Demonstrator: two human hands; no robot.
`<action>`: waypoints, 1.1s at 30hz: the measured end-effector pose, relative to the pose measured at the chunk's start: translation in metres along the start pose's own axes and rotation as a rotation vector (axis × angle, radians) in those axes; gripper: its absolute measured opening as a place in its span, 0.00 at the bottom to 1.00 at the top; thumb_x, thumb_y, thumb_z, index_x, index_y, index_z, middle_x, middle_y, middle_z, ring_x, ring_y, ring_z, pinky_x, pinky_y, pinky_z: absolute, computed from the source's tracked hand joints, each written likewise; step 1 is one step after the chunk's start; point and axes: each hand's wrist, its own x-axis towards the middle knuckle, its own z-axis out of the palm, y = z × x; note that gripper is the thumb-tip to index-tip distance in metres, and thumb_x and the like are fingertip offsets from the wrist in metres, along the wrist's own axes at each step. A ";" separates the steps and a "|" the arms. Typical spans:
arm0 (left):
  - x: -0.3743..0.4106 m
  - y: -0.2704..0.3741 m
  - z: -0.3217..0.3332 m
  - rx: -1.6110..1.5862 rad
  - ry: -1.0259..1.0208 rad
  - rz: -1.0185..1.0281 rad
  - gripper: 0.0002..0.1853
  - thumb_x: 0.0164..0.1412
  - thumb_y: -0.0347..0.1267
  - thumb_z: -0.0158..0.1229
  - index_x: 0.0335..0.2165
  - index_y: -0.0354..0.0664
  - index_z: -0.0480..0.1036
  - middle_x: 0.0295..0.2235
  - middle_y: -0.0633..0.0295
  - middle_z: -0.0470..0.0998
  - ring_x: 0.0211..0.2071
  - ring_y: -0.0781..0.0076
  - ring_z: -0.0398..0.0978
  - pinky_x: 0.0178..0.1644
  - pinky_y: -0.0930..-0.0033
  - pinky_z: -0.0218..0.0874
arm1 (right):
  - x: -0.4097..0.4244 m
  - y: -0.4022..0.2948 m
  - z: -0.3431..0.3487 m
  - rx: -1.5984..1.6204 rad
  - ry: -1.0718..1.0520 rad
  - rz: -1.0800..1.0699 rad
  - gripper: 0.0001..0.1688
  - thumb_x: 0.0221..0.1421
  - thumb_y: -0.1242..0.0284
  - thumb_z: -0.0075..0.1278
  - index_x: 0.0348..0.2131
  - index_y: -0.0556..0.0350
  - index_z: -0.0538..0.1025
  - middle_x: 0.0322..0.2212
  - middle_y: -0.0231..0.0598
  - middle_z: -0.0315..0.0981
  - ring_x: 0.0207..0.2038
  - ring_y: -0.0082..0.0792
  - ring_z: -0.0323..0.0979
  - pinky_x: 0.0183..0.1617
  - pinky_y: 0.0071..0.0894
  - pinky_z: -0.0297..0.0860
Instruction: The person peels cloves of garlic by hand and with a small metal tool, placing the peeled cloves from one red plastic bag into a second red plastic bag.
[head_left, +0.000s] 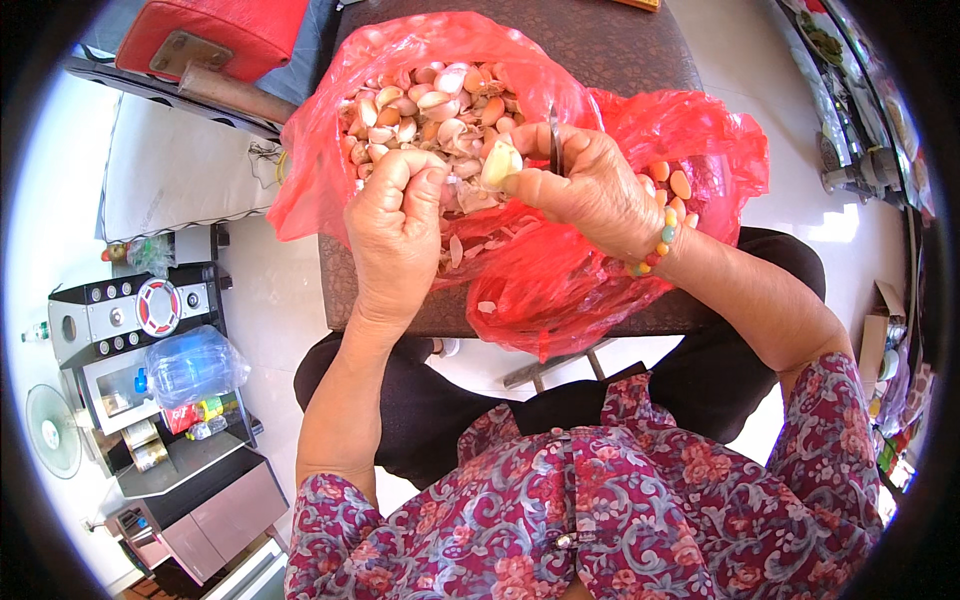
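My right hand (581, 180), with a beaded bracelet at the wrist, holds a pale, partly peeled garlic clove (501, 163) between thumb and fingertip. A small knife blade (555, 142) sticks out between its fingers. Close to the clove's left, my left hand (397, 217) is closed, thumb against the bent forefinger; whether a bit of skin is pinched there cannot be told. Beneath both hands a red plastic bag (442, 34) lies wide, full of unpeeled garlic cloves (442, 105). Peeled-looking cloves (679, 184) rest in a second red plastic bag (720, 135) to the right.
The bags lie on a brown patterned table (637, 45) at my knees. A red padded seat (217, 30) stands at the upper left. Farther left are a cabinet with a wrapped blue water jug (191, 367) and a fan (52, 431). Loose garlic skins (456, 251) lie near the bag's front.
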 end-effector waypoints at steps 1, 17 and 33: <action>0.001 -0.002 -0.002 0.019 -0.059 0.039 0.03 0.56 0.23 0.50 0.28 0.36 0.71 0.24 0.66 0.71 0.21 0.83 0.66 0.24 0.81 0.59 | 0.000 0.003 0.001 0.029 0.002 -0.023 0.13 0.48 0.74 0.52 0.37 0.58 0.72 0.26 0.22 0.70 0.27 0.11 0.65 0.31 0.10 0.62; -0.007 0.013 0.004 -0.221 -0.128 0.000 0.06 0.48 0.25 0.59 0.26 0.34 0.71 0.24 0.64 0.72 0.24 0.79 0.68 0.30 0.79 0.61 | 0.000 0.025 0.004 -0.338 -0.002 -0.368 0.15 0.47 0.81 0.51 0.39 0.55 0.74 0.23 0.21 0.62 0.21 0.10 0.53 0.24 0.12 0.54; -0.007 0.011 0.005 -0.286 -0.130 -0.129 0.02 0.51 0.22 0.54 0.24 0.35 0.70 0.21 0.65 0.71 0.23 0.83 0.67 0.27 0.80 0.59 | -0.003 0.020 0.005 -0.317 -0.019 -0.289 0.14 0.49 0.75 0.52 0.37 0.62 0.73 0.24 0.33 0.71 0.29 0.15 0.66 0.31 0.19 0.66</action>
